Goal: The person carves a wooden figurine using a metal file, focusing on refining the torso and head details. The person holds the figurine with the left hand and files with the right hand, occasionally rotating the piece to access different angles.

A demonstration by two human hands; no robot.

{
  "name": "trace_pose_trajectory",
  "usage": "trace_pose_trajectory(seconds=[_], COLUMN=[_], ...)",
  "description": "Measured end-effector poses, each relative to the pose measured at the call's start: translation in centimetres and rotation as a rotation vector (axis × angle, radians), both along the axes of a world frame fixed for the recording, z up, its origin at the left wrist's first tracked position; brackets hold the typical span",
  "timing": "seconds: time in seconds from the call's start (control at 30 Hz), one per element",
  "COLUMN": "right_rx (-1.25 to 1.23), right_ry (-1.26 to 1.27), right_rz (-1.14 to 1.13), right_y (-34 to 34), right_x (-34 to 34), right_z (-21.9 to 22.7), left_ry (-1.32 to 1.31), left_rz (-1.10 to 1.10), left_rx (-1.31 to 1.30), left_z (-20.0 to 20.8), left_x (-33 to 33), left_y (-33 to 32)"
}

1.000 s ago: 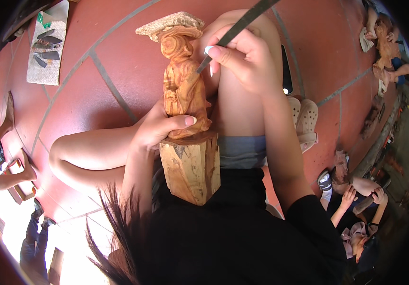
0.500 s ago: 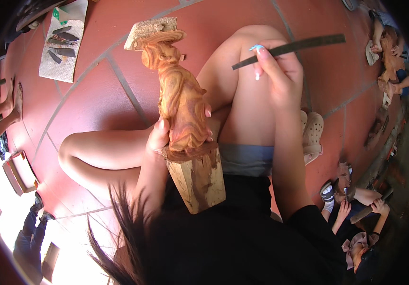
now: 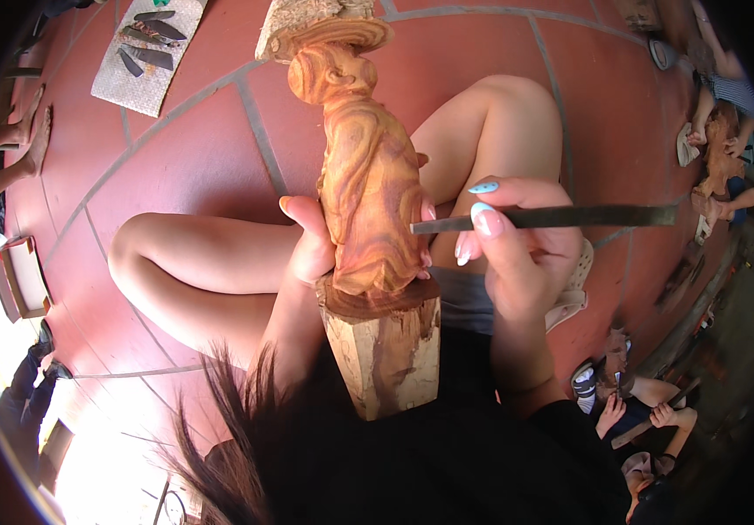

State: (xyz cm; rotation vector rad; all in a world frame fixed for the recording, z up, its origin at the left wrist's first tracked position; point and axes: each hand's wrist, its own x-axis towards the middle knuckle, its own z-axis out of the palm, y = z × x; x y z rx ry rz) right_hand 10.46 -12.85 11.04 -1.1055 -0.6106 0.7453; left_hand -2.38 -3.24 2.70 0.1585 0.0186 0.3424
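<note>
My left hand (image 3: 309,241) is wrapped around a carved wooden figurine (image 3: 368,188) from behind, thumb on its left side and fingertips showing at its right. Swirling orange-brown grain covers the robed figure, which wears a wide hat with a rough, uncarved top. Below it the block base (image 3: 384,350) is squared and pale, with dark patches. Between thumb and fingers, my right hand (image 3: 521,241) pinches a flat, dark carving chisel (image 3: 596,216). Its narrow tip points left and lies at the figurine's lower right side; whether it touches the wood I cannot tell.
On the red tiled floor at the upper left, a woven mat (image 3: 145,92) bears several dark blades (image 3: 162,30). My bent legs (image 3: 202,262) frame the figurine. Beige clogs (image 3: 574,293) sit by my right leg. Other people's hands (image 3: 657,416) work on wood at the right.
My right hand has come down, bringing the chisel's tip from open air to the figurine's side. The figurine has shifted slightly right in view, as the whole view moved.
</note>
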Motion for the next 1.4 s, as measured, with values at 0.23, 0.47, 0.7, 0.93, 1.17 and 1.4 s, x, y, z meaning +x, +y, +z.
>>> trace_pose_trajectory(seconds=[0.23,0.47,0.7,0.93,1.17,1.4], right_rx=[-0.028,-0.018,-0.021,-0.127,-0.086,-0.078], right_ry=[-0.278,-0.297,-0.327,-0.281,-0.238,-0.327], right_rz=[0.049,0.000,-0.053,-0.100,-0.060,-0.122], right_y=[0.1,0.7,0.3,0.5,0.6,0.8], right_x=[-1.9,-3.4,-3.7,-4.2,-4.6,-4.5], right_z=[0.3,0.7,0.3,-0.8,-3.2,-4.5], left_ry=[0.292,0.324,0.465,0.586,0.593,0.623], left_rz=[0.024,0.040,0.134,0.189,0.157,0.174], left_rx=[0.142,0.308,0.388,0.410,0.349,0.386], left_z=[2.7,2.1,1.8,0.5,-1.1,-0.4], left_x=[-0.9,-1.6,-2.4,-1.6,-1.7,-1.4], left_y=[0.0,0.5,0.3,0.3,-0.1,-0.4])
